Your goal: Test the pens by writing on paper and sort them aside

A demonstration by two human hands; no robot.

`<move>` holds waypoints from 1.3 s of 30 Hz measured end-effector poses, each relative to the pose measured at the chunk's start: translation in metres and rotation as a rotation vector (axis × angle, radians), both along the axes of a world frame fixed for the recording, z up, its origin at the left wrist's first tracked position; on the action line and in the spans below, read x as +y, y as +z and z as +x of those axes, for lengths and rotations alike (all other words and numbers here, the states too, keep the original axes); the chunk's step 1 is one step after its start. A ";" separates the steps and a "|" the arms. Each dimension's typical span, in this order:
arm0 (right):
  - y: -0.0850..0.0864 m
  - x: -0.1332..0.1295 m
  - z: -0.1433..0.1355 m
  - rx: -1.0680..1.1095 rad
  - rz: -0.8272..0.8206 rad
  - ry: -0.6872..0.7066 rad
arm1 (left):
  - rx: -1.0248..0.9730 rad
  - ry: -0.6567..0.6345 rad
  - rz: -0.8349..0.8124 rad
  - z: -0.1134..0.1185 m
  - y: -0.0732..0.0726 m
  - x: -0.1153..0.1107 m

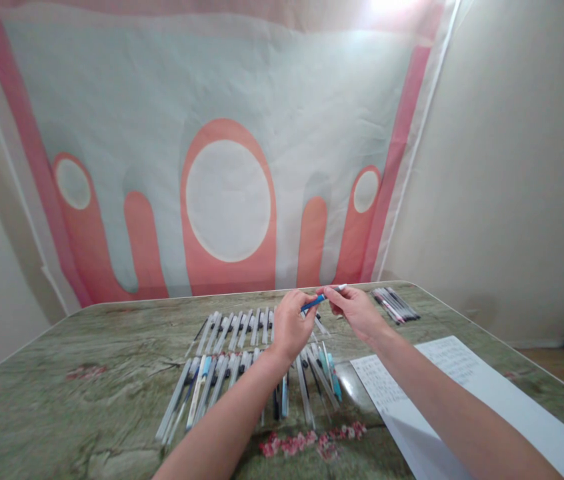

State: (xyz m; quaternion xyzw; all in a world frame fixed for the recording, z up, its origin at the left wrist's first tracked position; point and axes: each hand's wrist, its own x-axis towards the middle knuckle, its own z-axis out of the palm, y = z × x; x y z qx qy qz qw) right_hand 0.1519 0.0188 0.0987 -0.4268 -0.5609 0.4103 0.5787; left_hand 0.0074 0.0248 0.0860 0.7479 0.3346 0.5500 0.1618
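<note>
Both hands hold one blue pen [315, 301] with a white end, raised above the far part of the table. My left hand [293, 321] pinches its blue end, at the lower left. The fingers of my right hand [355, 309] close on the paler end at the upper right. Below them lie two rows of pens: a back row [235, 330] of grey-white pens with dark parts, and a front row [207, 387] of longer pens, a few blue or teal. My left forearm hides part of the front row.
A small bundle of pens [396, 305] lies at the back right. Sheets of paper with handwriting [442, 373] rest on the right of the table [112, 373], which has a wood-and-blossom print. Behind it hangs a patterned cloth [227, 273]; a wall [502, 187] stands to the right.
</note>
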 end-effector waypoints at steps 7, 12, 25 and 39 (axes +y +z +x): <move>0.016 -0.007 0.022 -0.552 0.412 -0.280 | -0.226 -0.025 -0.351 0.009 -0.013 0.013; 0.006 0.001 0.033 -1.029 0.446 -0.047 | -0.250 -0.222 -0.454 0.014 -0.015 0.009; -0.008 0.023 0.053 -1.099 0.372 -0.166 | -0.263 -0.735 -0.637 0.024 -0.004 -0.011; -0.007 0.024 0.064 -0.925 0.346 -0.312 | -0.076 -0.527 -0.540 0.047 -0.018 -0.041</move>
